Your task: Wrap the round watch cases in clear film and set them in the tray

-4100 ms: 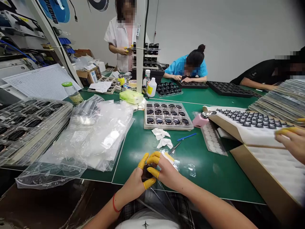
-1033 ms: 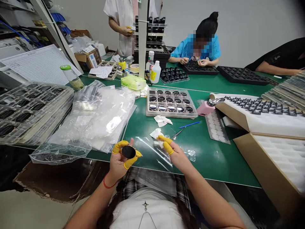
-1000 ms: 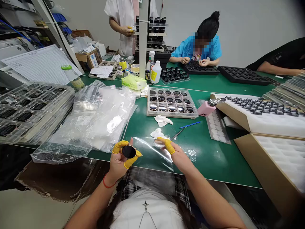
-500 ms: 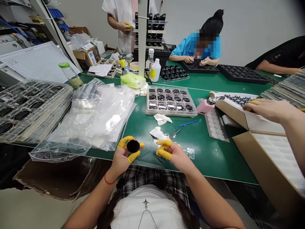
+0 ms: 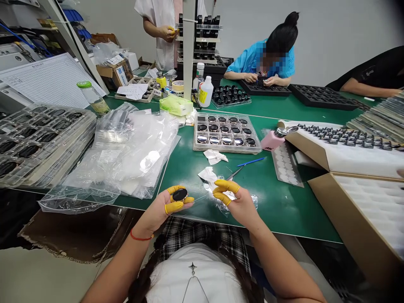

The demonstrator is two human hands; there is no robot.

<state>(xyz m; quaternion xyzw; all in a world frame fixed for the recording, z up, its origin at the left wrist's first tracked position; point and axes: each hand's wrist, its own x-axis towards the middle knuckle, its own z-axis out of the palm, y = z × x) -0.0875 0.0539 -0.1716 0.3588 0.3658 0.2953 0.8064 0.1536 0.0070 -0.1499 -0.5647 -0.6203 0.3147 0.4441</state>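
Observation:
My left hand (image 5: 158,212), with yellow finger cots on, is closed around the edge of a round black lens (image 5: 179,195), which lies tilted between the fingertips. To its right, my right hand (image 5: 243,208) is raised with its cotted thumb and fingers pinched together. A thin, faint line shows between the two hands; what the right fingers hold, if anything, I cannot make out. Just behind that hand lie crumpled white tissue (image 5: 207,173), grey tweezers (image 5: 236,172) and a slim blue tool (image 5: 251,162). Crinkled clear film (image 5: 253,203) is on the table beside it.
A clear tray (image 5: 227,150) of round lenses stands ahead. Plastic bags (image 5: 126,168) and stacked trays (image 5: 59,147) fill the left. To the right are a pink pump bottle (image 5: 273,141) and an open carton (image 5: 318,185) with foam. A co-worker in blue (image 5: 236,63) sits opposite.
My left hand has shifted right and tipped the lens flatter. My right hand has moved slightly right and up. Another person's hand has mostly withdrawn from over the carton at right.

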